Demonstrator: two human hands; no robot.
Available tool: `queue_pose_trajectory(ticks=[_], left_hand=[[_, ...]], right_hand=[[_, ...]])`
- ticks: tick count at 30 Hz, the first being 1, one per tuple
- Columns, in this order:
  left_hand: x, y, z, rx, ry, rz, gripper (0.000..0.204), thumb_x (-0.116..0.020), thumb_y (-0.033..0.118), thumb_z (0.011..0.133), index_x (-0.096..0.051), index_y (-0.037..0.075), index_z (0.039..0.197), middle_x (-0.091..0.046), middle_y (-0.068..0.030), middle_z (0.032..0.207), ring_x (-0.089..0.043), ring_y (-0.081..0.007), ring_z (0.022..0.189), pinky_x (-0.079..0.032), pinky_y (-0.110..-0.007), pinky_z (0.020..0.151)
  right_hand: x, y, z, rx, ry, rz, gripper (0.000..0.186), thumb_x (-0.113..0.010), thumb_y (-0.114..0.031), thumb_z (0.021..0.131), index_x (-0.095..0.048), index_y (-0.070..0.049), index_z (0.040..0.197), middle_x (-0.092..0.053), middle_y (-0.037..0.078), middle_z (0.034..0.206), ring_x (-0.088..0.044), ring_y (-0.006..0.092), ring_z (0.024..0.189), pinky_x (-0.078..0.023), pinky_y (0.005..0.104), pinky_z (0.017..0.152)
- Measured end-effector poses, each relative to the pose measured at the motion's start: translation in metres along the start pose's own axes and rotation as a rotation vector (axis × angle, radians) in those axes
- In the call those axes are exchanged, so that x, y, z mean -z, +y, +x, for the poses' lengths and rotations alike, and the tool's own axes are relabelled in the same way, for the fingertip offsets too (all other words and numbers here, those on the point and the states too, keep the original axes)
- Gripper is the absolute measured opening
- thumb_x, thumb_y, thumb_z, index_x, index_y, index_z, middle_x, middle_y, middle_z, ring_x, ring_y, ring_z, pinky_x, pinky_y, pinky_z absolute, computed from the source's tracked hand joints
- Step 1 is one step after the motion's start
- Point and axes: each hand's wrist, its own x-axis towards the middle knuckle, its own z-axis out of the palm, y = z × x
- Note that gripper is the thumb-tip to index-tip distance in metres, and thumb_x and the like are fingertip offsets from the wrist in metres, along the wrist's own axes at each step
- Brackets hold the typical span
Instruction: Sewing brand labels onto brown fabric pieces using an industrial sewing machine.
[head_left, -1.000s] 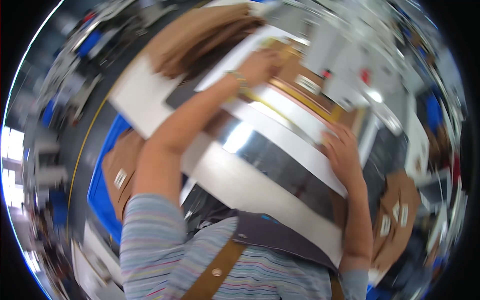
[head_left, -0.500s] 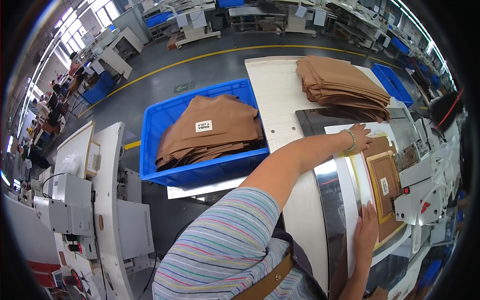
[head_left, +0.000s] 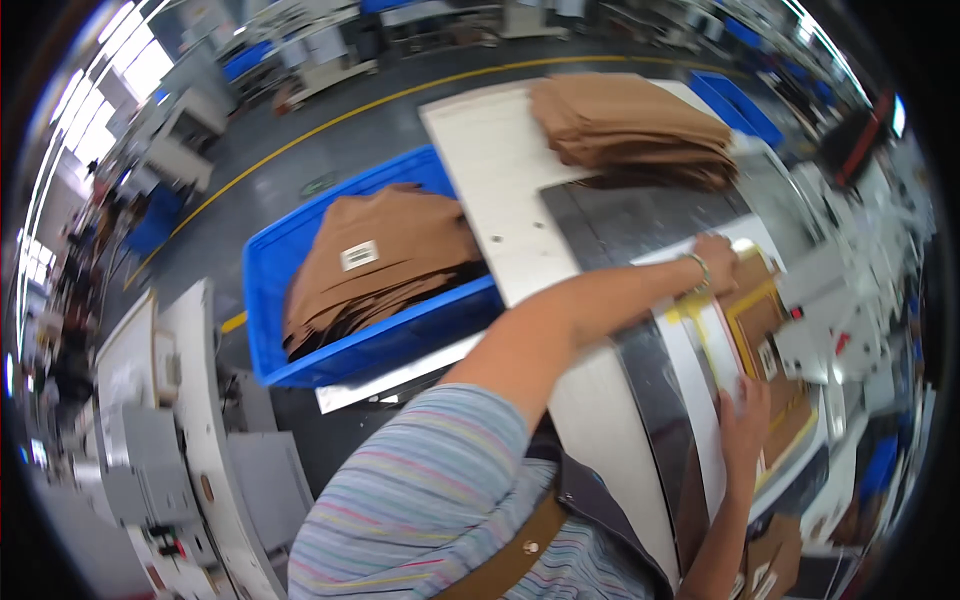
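A brown fabric or leather panel [head_left: 745, 297] lies in a flat template [head_left: 716, 345] with yellow-taped edges, on a white sheet [head_left: 684, 372] at the machine. My left hand [head_left: 716, 262], a beaded bracelet at its wrist, is closed with curled fingers at the template's far end. Along the template's near side rests my right hand [head_left: 745, 415], its fingers bent and the thumb apart. A yellowish frame [head_left: 738, 328] surrounds a small pale label [head_left: 767, 358] on the panel, beside the white machine head [head_left: 825, 335]. Blur hides the exact finger contact.
A stack of brown panels [head_left: 630, 120] sits at the table's far end. Left of the white table [head_left: 480, 150], a blue crate [head_left: 375, 355] holds more brown panels, the top one labelled. Another blue crate [head_left: 735, 105] stands beyond. A grey machine [head_left: 145, 465] is at left.
The view has shifted, so the crate and stack appear farther left. My left fingers have gone from spread to curled. The right hand's fingers have bent, its thumb now apart.
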Motion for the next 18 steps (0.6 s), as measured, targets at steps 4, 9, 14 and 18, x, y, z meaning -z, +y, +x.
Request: queue_pose_trajectory(ticks=[4,9,14,18], left_hand=[[-0.022,0.03,-0.019,-0.133,0.177,0.009,0.059,-0.082,0.05,0.081,-0.074,0.012,0.127,-0.067,-0.0192,0.134,-0.057,-0.0404,0.13,-0.045,-0.054,0.109],[-0.036,0.064,-0.051,-0.29,0.211,0.083,0.045,-0.07,0.034,0.097,-0.07,0.002,0.128,-0.06,-0.0285,0.137,-0.048,-0.0508,0.141,-0.037,-0.058,0.118],[-0.04,0.079,-0.046,-0.279,0.285,-0.116,0.035,-0.076,0.016,0.082,-0.072,0.002,0.114,-0.062,-0.0195,0.117,-0.057,-0.0407,0.116,-0.044,-0.055,0.1],[-0.047,0.074,-0.039,-0.326,0.468,-0.087,0.012,-0.074,0.011,0.078,-0.069,0.002,0.086,-0.065,-0.0183,0.102,-0.06,-0.0406,0.108,-0.049,-0.05,0.09]], right_hand=[[-0.002,0.011,-0.031,0.071,0.171,-0.108,0.037,-0.08,-0.021,0.091,-0.067,-0.001,0.12,-0.063,0.02,0.12,-0.062,0.0419,0.113,-0.049,0.0492,0.099],[0.012,0.013,-0.061,0.037,0.249,-0.073,0.027,-0.078,-0.02,0.092,-0.073,-0.004,0.112,-0.066,0.015,0.116,-0.063,0.0362,0.111,-0.049,0.0475,0.095],[0.014,0.009,-0.064,-0.024,0.296,-0.058,0.03,-0.078,-0.022,0.092,-0.073,-0.004,0.115,-0.065,0.013,0.115,-0.061,0.035,0.112,-0.047,0.0473,0.097],[0.004,0.016,-0.062,-0.075,0.245,-0.084,0.034,-0.079,-0.027,0.092,-0.07,-0.004,0.116,-0.063,0.013,0.11,-0.059,0.0347,0.11,-0.044,0.0468,0.098]])
